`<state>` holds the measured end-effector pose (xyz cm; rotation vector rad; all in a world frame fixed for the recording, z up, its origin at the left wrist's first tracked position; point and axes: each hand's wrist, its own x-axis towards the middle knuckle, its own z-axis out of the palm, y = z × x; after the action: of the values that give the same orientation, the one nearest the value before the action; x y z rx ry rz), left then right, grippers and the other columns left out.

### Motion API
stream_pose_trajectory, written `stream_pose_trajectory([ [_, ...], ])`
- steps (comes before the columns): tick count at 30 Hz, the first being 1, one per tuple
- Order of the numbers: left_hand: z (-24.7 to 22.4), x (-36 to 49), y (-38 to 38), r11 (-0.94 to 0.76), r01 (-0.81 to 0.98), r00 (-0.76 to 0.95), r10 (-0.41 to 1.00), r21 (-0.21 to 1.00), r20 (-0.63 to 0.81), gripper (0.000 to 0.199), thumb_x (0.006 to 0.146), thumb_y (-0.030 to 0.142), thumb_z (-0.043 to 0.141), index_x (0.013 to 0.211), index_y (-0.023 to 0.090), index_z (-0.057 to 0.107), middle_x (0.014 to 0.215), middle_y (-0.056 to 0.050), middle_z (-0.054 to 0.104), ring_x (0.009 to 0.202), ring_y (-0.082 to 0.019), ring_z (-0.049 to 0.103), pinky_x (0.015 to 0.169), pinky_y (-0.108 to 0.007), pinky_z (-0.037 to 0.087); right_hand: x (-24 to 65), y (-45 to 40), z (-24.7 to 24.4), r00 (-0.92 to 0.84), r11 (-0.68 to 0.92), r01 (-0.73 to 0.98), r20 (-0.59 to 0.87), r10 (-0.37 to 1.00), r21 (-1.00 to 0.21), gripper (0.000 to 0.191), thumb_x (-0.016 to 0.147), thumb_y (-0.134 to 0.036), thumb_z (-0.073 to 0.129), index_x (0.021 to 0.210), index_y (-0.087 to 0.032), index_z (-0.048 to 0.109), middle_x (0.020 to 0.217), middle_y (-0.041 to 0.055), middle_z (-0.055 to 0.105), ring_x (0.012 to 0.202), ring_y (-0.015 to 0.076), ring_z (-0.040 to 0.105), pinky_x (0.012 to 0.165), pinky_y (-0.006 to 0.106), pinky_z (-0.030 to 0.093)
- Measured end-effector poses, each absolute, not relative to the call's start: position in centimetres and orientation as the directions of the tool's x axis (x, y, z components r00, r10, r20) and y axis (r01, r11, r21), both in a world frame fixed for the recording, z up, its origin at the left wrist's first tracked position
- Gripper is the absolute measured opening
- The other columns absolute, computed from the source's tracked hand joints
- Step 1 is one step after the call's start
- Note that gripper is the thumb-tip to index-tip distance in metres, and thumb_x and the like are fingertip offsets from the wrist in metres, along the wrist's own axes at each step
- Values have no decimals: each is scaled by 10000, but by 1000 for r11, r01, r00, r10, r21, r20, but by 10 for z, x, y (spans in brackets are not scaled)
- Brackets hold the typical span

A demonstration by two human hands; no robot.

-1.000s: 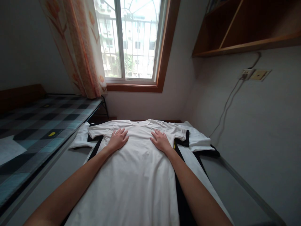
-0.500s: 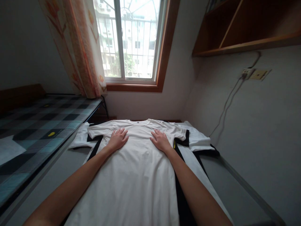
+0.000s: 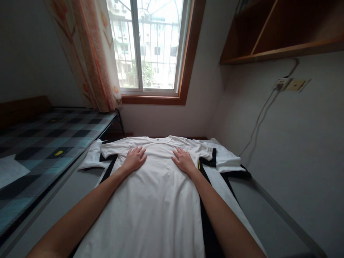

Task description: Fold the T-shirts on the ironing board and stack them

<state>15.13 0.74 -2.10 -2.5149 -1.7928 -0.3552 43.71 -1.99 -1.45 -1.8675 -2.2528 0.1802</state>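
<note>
A white T-shirt [image 3: 158, 186] lies spread out, its collar toward the window. My left hand [image 3: 134, 158] rests flat on the upper left of its chest, fingers spread. On the upper right of the chest lies my right hand [image 3: 183, 159], also flat with fingers apart. Neither hand holds anything. Beneath the T-shirt are black cloth [image 3: 208, 225] and another white garment [image 3: 228, 159] with dark edges, whose sleeves stick out on both sides. How many layers lie below cannot be made out.
The grey tabletop [image 3: 268, 211] carries the garments. At left stands a bed with a checkered mat [image 3: 80, 123] and a white sheet [image 3: 12, 171] on it. A wooden shelf [image 3: 285, 48] hangs at upper right, above a socket [image 3: 297, 85] with a cable. A curtain [image 3: 94, 53] hangs beside the window.
</note>
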Motion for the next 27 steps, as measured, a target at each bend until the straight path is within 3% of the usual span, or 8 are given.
stream_pose_trajectory([
  [27,-20,152,6,-330,937,303,931,114,205,472,951,414,372,1365,234,511,1491,-97,431,1400,-304,334,1138,-522,232,437,-20,-15,-170,188,952,94,981,-240,523,962,-465,367,1423,-234,454,1562,92,302,1444,238,226,1155,449,138],
])
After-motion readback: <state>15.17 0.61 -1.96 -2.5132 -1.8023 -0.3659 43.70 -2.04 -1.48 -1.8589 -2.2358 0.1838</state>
